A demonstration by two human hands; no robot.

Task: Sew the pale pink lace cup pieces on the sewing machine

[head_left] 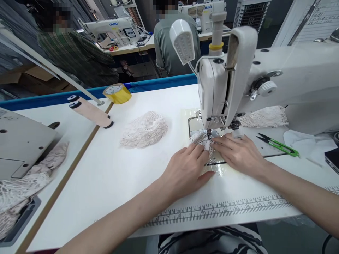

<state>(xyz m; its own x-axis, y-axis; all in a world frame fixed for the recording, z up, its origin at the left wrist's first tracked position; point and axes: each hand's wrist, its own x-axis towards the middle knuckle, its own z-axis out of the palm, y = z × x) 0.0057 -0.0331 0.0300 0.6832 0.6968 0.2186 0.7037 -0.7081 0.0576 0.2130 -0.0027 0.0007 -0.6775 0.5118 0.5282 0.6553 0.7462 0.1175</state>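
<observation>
Lace piece (200,140) under needle, pinned flat beneath fingers (197,150) of both hands, uncurled.

Left hand (185,169) and right hand (238,153) lie flat, palms down, fingertips nearly meeting; both forearms extended forward, bare.

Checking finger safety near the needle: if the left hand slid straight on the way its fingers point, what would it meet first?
The left hand points up and right across the lace piece. Straight on, it would likely meet the presser foot under the sewing machine first, though depth is hard to judge.
</observation>
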